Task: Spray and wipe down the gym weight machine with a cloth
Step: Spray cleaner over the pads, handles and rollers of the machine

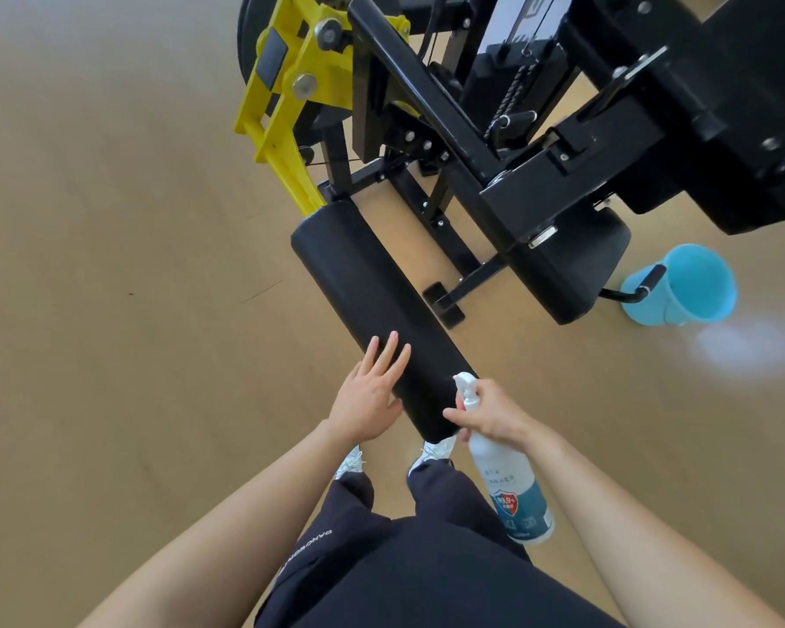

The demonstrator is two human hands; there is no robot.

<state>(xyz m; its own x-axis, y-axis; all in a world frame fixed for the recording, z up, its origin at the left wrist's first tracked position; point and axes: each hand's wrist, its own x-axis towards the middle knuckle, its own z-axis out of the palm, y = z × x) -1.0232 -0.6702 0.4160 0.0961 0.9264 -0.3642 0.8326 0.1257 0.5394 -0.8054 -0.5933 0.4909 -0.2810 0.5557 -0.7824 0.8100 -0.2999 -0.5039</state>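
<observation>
Gripping spray bottle [508, 473] (right hand [490, 414]), bucket [685, 287] nearby

A single head-worn wide-angle view is being supplied. The scene is being viewed steeply downward and forward from standing height, with the wearer's own legs at the bottom edge. The padded roller [381, 328] is being framed close at centre, the machine frame [563, 129] farther up, the floor [109, 265] curving at the edges.

weight machine [540, 129] cut off by top and right edges, spray bottle [513, 487] label text illegible, forearms cropped below
</observation>
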